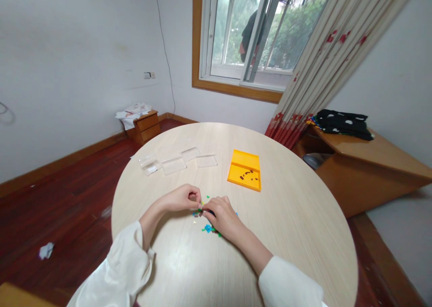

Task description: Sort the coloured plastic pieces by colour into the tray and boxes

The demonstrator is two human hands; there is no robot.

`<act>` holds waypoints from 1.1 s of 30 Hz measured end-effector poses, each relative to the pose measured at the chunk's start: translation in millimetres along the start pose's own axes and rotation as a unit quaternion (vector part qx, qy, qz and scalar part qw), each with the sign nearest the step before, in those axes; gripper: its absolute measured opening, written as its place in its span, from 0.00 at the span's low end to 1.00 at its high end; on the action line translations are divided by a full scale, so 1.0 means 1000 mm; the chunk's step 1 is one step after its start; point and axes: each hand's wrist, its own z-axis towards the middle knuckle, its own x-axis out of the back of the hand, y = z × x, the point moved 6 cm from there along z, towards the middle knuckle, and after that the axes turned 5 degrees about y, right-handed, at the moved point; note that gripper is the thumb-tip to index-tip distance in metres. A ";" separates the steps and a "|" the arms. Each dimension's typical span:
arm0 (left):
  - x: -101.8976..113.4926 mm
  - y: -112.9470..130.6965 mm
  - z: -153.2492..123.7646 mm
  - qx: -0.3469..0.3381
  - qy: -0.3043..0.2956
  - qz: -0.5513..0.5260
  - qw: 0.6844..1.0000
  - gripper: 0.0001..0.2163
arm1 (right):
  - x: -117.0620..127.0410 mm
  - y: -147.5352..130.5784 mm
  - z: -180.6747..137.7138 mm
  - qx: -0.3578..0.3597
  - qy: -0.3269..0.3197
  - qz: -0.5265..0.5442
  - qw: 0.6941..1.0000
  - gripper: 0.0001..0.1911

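Observation:
My left hand [181, 198] is closed in a pinch, thumb and forefinger together, its fingertips meeting those of my right hand over the table. Fingers bent and pressed together, my right hand [222, 213] hides part of a loose pile underneath. What either hand holds is too small to make out. Around the fingertips lie tiny coloured toy bricks: a blue cluster [208, 228], a green brick [208, 196], a pale brick [195, 222] and several brown and green ones. A speck of yellow shows between the two hands.
Beyond my right hand, an open yellow box [231, 177] contains several dark brown pieces. Clear plastic cases [174, 165] stand at the back left of the round wooden table [290, 235]. A wooden cabinet [381, 172] is at the right, and a person [251, 34] shows outside the window.

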 end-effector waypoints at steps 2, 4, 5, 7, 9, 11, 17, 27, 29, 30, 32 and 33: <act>-0.006 0.003 -0.005 -0.020 -0.067 0.050 0.996 0.08 | 0.001 -0.001 0.000 0.002 0.000 0.002 1.000 0.06; -0.009 0.004 -0.007 -0.034 -0.094 0.088 0.991 0.09 | 0.002 -0.001 0.000 0.001 0.005 0.005 1.000 0.06; -0.010 0.003 -0.007 -0.035 -0.099 0.100 0.989 0.08 | 0.002 -0.001 0.001 0.000 0.006 0.006 1.000 0.06; -0.011 0.001 -0.007 -0.032 -0.097 0.112 0.989 0.06 | 0.002 -0.001 0.001 0.001 0.005 0.008 1.000 0.06; -0.011 -0.002 -0.005 -0.030 -0.084 0.122 0.988 0.02 | 0.001 -0.001 0.001 0.008 0.000 0.009 1.000 0.06; -0.009 -0.002 -0.004 -0.036 -0.063 0.126 0.989 0.02 | 0.000 -0.001 0.001 0.018 -0.003 0.005 1.000 0.06; 0.001 0.002 0.001 -0.010 0.042 0.024 0.999 0.04 | -0.002 -0.001 0.000 0.015 0.007 0.008 1.000 0.03; 0.006 -0.024 0.010 0.165 0.129 -0.535 0.818 0.02 | 0.009 -0.005 -0.001 0.029 0.065 0.010 0.997 0.06; -0.001 -0.022 0.009 0.185 0.095 -0.571 0.794 0.04 | 0.018 -0.003 0.000 0.022 0.120 0.013 0.992 0.06; -0.007 -0.020 0.008 0.192 0.072 -0.585 0.785 0.05 | 0.022 -0.003 0.000 0.020 0.146 0.018 0.989 0.06; -0.018 -0.017 0.007 0.196 0.028 -0.611 0.767 0.04 | 0.028 -0.001 -0.001 0.019 0.190 0.041 0.981 0.07; -0.023 -0.015 0.007 0.194 0.007 -0.623 0.758 0.04 | 0.030 0.001 -0.002 0.018 0.207 0.059 0.976 0.08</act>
